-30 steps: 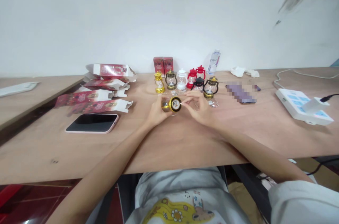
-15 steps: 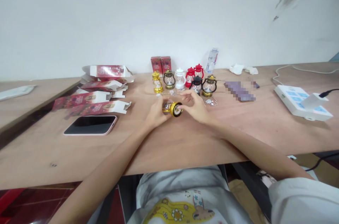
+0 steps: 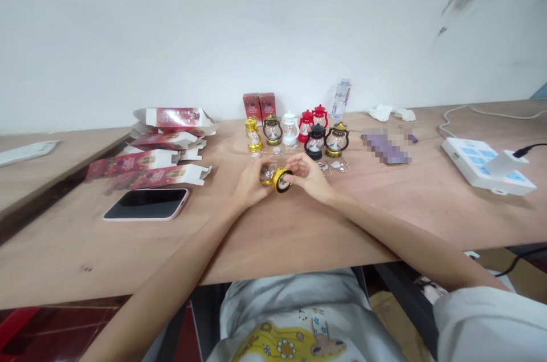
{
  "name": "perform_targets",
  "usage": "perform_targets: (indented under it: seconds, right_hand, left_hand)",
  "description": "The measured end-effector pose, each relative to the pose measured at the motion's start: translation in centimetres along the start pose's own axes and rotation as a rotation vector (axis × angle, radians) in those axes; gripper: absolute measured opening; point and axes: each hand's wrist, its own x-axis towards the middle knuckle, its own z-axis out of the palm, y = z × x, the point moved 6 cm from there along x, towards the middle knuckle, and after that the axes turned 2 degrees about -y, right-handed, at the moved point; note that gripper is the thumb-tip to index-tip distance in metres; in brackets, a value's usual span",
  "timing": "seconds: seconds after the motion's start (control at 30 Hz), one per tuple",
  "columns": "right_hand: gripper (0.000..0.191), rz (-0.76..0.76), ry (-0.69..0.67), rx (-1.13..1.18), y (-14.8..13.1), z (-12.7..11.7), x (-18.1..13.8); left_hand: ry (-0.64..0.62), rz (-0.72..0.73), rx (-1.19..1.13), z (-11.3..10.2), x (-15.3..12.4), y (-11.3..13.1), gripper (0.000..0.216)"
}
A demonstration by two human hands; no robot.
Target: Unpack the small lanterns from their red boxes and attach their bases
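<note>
A small gold toy lantern (image 3: 274, 176) lies on its side between both my hands, just above the wooden table (image 3: 273, 225), its gold base turned toward me. My left hand (image 3: 250, 182) is wrapped round its clear body. My right hand (image 3: 308, 175) pinches the gold base rim with thumb and fingers. Behind them stands a row of several small lanterns: gold (image 3: 253, 135), black-and-gold (image 3: 272, 130), white (image 3: 290, 128), red (image 3: 311, 121), black (image 3: 315, 142) and another black-and-gold one (image 3: 337, 141). Small loose metal bits (image 3: 337, 165) lie by the row.
Flattened red cartons (image 3: 158, 151) are piled at the left, with a pink-cased phone (image 3: 147, 203) in front. Two upright red boxes (image 3: 259, 105) and a water bottle (image 3: 343, 98) stand at the back. A white power strip (image 3: 487, 166) with a plug sits right, crumpled tissue (image 3: 391, 113) behind.
Both hands have sunk a little toward the table with the gold lantern. My right hand's fingers have closed in on the base rim. The view shifted slightly.
</note>
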Motion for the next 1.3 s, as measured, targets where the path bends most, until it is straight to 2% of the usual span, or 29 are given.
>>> perform_targets:
  seconds: [0.1,0.17,0.3,0.43,0.5,0.6,0.77,0.97,1.07,1.17,1.3]
  right_hand:
    - [0.038,-0.055,0.006,-0.017,-0.6,-0.1,-0.1]
    - [0.030,-0.102,0.016,-0.104,-1.1,-0.2,-0.4]
    - [0.021,-0.180,-0.022,-0.479,-1.0,0.2,-0.6]
    - [0.028,-0.281,-0.177,-0.888,0.7,2.0,0.7]
    - [0.032,-0.302,-0.254,-1.019,1.6,3.1,1.8]
    - [0.035,-0.297,-0.338,-1.116,2.4,4.4,3.3]
    - [0.021,-0.338,-0.395,-1.140,2.9,5.3,4.0]
    - [0.020,-0.644,-0.193,-0.875,0.3,3.6,1.4]
    - [0.019,-0.759,-0.132,-0.841,-1.5,3.1,-0.9]
    - [0.022,-0.812,-0.103,-0.856,-2.7,3.2,-2.6]
    - [0.022,-0.800,-0.046,-0.774,-3.2,3.1,-3.0]
  left_hand:
    - [0.041,-0.054,-0.040,-0.3,0.2,-0.5,0.046]
    - [0.117,-0.118,-0.067,-1.0,0.3,-1.3,0.049]
    - [0.301,-0.266,-0.098,-2.7,0.1,-3.5,0.052]
    - [0.446,-0.330,-0.100,-4.0,-0.2,-4.9,0.050]
    - [0.481,-0.389,-0.094,-4.1,-0.3,-5.5,0.050]
    - [0.464,-0.465,-0.144,-3.6,-0.5,-6.3,0.051]
    - [0.430,-0.461,-0.159,-3.0,-0.5,-6.5,0.049]
    - [0.323,-0.357,-0.107,-2.6,-0.1,-5.6,0.044]
    - [0.272,-0.312,-0.095,-2.3,0.0,-4.9,0.042]
    - [0.220,-0.268,-0.128,-1.9,0.2,-4.2,0.041]
    - [0.168,-0.227,-0.139,-1.5,0.2,-3.5,0.042]
